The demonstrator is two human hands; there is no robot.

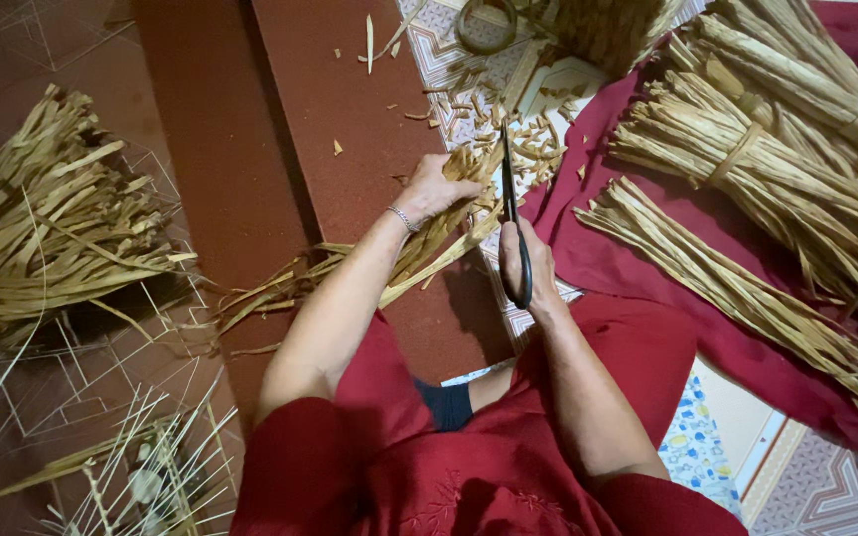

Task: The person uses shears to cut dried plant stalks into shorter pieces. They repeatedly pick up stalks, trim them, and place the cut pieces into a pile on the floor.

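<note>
The left hand (436, 189) holds the straw (419, 248) tight; the right hand (528, 260) grips scissors (514, 213); best cut slowly, fingers clear.

Head camera looks steeply down — close (single view) — over the lap.

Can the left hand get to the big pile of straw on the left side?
Probably not right now: the left hand is gripping a bunch of strips beside the scissors. The loose straw pile lies apart, with open floor between.
</note>
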